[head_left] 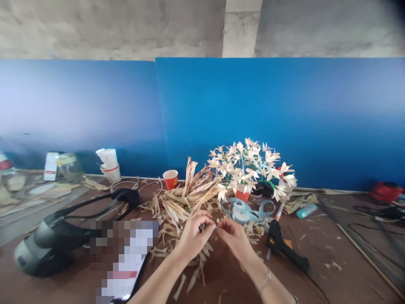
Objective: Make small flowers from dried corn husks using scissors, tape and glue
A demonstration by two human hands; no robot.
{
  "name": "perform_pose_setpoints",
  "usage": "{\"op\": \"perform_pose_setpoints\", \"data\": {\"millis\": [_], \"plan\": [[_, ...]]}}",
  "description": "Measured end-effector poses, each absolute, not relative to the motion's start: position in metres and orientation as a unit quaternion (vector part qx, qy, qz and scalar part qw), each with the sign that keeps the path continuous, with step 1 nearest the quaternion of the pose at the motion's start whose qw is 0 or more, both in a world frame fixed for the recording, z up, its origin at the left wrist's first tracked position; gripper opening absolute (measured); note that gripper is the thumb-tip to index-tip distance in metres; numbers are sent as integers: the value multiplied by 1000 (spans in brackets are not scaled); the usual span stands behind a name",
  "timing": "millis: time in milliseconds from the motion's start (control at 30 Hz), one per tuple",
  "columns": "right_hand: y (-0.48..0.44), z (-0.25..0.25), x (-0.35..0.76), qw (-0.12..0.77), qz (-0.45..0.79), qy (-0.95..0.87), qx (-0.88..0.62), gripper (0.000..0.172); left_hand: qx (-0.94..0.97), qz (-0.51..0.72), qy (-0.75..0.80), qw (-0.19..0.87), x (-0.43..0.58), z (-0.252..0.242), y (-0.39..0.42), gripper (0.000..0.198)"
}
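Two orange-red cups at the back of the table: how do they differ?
Contents: the white flowers appear to stand in the right cup; nothing rises above the rim of the left cup.
Visibility: the left cup is mostly in view, the right cup partly covered by blossoms.
Neighbours: the left cup is beside dried husks, the right cup behind blue ribbon.
Shared: orange-red colour, upright.
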State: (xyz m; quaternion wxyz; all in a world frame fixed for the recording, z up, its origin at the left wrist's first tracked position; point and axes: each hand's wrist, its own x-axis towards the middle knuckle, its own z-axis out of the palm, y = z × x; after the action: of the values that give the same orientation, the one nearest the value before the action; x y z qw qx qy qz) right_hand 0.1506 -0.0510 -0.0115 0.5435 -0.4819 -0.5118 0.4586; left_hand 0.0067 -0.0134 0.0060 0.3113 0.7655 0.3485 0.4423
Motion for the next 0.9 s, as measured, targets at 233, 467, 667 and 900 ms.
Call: {"op": "perform_pose_setpoints", "data": {"millis": [233, 467, 667, 900], "plan": [[-57, -7, 148, 555, 520, -453, -465, 19, 760, 410, 312, 397, 8, 7, -16, 11], [-61, 1, 150, 562, 553, -431, -439, 29, 717, 429, 312, 452, 10, 7, -19, 11], [-59, 0, 150, 565, 537, -444, -442, 26, 705, 433, 315, 465, 10, 8, -18, 11], [-59, 0, 150, 545, 539, -455, -454, 25, 727, 396, 303, 472, 9, 13, -19, 18]]}}
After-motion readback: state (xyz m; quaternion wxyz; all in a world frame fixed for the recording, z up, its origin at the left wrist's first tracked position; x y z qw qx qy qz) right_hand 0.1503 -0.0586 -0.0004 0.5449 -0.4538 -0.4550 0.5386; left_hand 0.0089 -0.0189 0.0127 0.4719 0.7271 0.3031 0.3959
